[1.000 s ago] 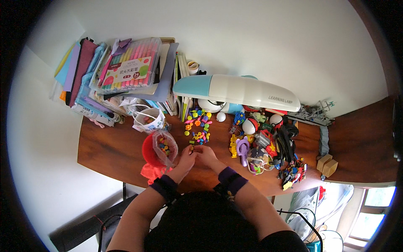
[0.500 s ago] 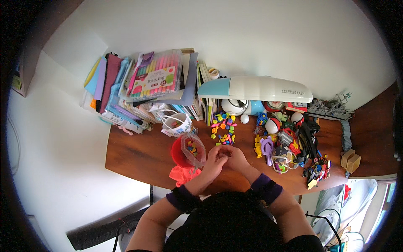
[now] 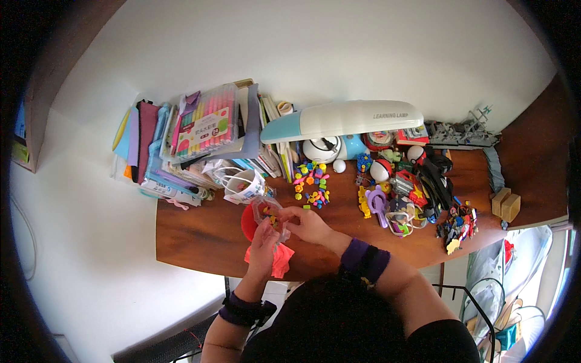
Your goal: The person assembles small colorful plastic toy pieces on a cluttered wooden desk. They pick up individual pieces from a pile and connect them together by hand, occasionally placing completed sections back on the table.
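Observation:
A clear plastic bag (image 3: pixel 262 207) with small colourful plastic pieces in it sits at the mouth of a red cup (image 3: pixel 248 223). My left hand (image 3: pixel 264 245) is closed on the near side of the bag, its fingertips by the pieces. From the right, my right hand (image 3: pixel 307 225) meets the bag's edge with bent fingers pressed together. What lies right at its fingertips is partly hidden. Beneath the bag, beside my left hand, rests a crumpled coral-pink cloth or bag (image 3: pixel 281 261). Loose colourful plastic pieces (image 3: pixel 313 181) lie spread on the desk beyond my right hand.
A white handled cup (image 3: pixel 245 186) stands behind the red one. Books and folders with a marker case (image 3: pixel 209 124) fill the back left. A desk lamp (image 3: pixel 351 120) stretches across the back. Assorted toys (image 3: pixel 405 187) crowd the right of the wooden desk (image 3: pixel 193 236).
My hands, close together over the desk before, have moved left and parted onto the plastic bag. The view has shifted, so the desk items appear further left.

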A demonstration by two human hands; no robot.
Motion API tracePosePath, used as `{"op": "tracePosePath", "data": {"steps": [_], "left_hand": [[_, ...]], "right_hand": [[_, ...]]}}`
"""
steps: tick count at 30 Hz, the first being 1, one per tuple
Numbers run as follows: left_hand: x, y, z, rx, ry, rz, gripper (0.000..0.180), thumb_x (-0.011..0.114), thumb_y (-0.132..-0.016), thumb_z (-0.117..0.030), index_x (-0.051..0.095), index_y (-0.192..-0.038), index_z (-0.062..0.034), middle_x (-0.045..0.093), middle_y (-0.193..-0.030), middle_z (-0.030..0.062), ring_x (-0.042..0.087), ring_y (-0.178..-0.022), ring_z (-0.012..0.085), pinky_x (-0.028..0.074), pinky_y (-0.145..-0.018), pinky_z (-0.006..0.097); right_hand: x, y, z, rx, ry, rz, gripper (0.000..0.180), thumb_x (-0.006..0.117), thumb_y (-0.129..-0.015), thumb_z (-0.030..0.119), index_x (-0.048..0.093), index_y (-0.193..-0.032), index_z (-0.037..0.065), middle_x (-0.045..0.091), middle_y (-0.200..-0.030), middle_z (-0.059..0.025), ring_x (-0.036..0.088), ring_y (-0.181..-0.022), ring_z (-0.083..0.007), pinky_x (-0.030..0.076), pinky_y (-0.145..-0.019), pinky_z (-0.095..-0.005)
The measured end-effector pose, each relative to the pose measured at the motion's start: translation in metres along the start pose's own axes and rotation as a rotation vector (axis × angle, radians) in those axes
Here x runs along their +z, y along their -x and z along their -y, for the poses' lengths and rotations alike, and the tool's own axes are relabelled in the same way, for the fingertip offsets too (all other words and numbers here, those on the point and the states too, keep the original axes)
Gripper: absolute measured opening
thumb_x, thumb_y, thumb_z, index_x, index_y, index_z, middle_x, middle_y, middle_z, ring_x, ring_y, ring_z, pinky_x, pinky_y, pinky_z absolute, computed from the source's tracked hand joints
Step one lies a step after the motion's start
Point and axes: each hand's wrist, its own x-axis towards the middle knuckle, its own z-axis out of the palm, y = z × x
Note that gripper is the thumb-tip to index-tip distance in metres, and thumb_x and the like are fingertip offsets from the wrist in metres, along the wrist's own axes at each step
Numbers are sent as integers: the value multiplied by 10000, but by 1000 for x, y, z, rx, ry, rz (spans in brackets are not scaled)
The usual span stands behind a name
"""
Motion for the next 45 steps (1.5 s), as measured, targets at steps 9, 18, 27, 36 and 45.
{"op": "tracePosePath", "data": {"steps": [9,18,27,36,45], "left_hand": [[28,-17,22,80,-254,180,497,554,-870,-55,384,-1336,-29,378,-1376,112,346,-1288,240,283,-1055,343],[48,-84,99,-261,-262,161,526,558,-861,-157,375,-1330,-4,387,-1359,131,370,-1250,228,302,-1021,316],[51,-113,117,-334,-183,158,400,553,-856,-108,459,-1240,-43,417,-1301,90,404,-1206,207,311,-1008,316],[47,-121,131,-412,-77,84,552,540,-849,-141,357,-1366,-80,382,-1369,39,352,-1239,167,267,-1007,354],[57,-99,100,-394,-45,82,492,557,-858,-133,409,-1321,-58,455,-1271,16,428,-1140,132,325,-941,279]], "right_hand": [[-71,21,-52,303,154,-275,347,641,-794,136,578,-1110,7,660,-940,-98,631,-888,-175,498,-774,-293],[-76,32,-126,368,265,-251,391,642,-757,207,598,-1108,38,641,-1017,-156,609,-962,-296,480,-826,-373],[-70,24,-113,383,323,-250,381,622,-755,181,595,-1099,20,636,-1017,-172,603,-959,-314,483,-834,-384],[-66,23,-119,388,364,-233,384,643,-751,174,588,-1093,10,616,-1043,-169,589,-995,-295,473,-863,-372],[-65,34,-89,376,263,-248,351,645,-754,143,585,-1075,13,634,-1026,-156,613,-974,-276,488,-823,-359]]}}
